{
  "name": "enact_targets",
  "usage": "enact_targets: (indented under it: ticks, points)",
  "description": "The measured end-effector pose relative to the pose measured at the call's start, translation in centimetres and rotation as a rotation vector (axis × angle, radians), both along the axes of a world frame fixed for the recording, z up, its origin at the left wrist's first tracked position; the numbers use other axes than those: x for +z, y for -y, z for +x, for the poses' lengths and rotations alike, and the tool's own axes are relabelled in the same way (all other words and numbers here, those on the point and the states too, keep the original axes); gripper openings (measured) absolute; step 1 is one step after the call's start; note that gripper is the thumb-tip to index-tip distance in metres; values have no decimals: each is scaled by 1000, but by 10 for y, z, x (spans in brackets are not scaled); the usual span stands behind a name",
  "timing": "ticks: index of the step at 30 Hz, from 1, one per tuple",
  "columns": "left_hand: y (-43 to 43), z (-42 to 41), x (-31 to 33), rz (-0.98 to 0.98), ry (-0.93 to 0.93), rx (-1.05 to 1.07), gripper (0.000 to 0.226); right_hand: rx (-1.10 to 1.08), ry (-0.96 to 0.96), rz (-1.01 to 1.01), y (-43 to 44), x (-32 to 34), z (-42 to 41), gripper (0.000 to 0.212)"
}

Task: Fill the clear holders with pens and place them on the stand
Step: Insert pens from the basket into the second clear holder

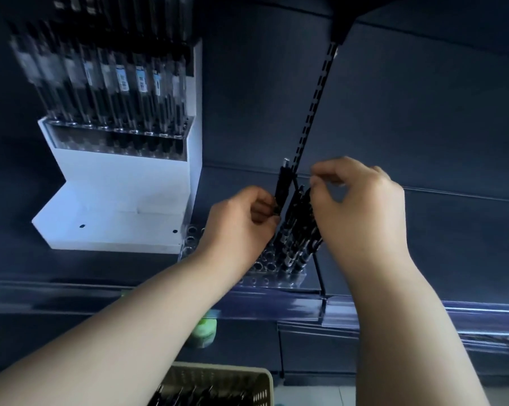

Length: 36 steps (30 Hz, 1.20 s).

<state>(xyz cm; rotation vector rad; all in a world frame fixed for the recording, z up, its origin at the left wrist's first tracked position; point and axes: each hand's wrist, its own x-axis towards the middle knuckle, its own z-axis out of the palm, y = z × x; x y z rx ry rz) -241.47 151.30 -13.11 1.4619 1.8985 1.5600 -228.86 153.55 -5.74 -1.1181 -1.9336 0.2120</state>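
Head view: both forearms reach up from 6 o'clock toward a dark shelf unit.
Basket (265, 376): at 6 o'clock, nearest the camera, a perforated beige bin with dark loose pens (194, 397) inside.
Green object (203, 332): just beyond the basket, blurred, on a lower level.
Left hand (238, 227): near frame centre, fingers curled, thumb and fingertips pinching the lower end of one black pen (283, 186), which is upright and tilted slightly toward 1 o'clock.
Right hand (364, 212): at 3 o'clock of the left hand, fingers curled, thumb and forefinger close together at the tops of the standing pens (295, 238); whether they grip one cannot be told.
Clear holder (265, 278): on the shelf under both hands, with open holes on its left part and the standing pens in its right end.
White stand (115, 200): at 10 o'clock, stepped, carrying a filled holder (115, 136) with a row of upright pens.
Slotted rail (316, 106): rises toward 1 o'clock behind the held pen.
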Motion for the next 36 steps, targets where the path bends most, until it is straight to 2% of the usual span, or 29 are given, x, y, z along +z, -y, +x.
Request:
enact_targets:
  ticks: [6,10,14,22,25,29,32,36]
  points:
    - [3,1,-4,-164,-109,-28,24,12,-9,-28,1,1,4,15]
    - [4,3,-6,-155,-49,-14,30,3,-19,-33,2,3,9,14]
    - [2,4,-7,-153,-87,12,32,-3,-21,-41,3,3,13,14]
    - [-1,2,-8,-209,-189,26,17,-4,16,-33,1,3,15,16]
    - [12,-5,-6,-264,-317,53,24,23,49,-34,4,3,15,17]
    - [53,-14,3,-288,-606,78,36,63,98,30,26,-2,14,15]
    - [90,-20,6,-359,-824,85,37,124,198,67,54,-11,13,16]
    - [139,-26,1,-470,-960,79,36,257,355,33,95,-31,7,18]
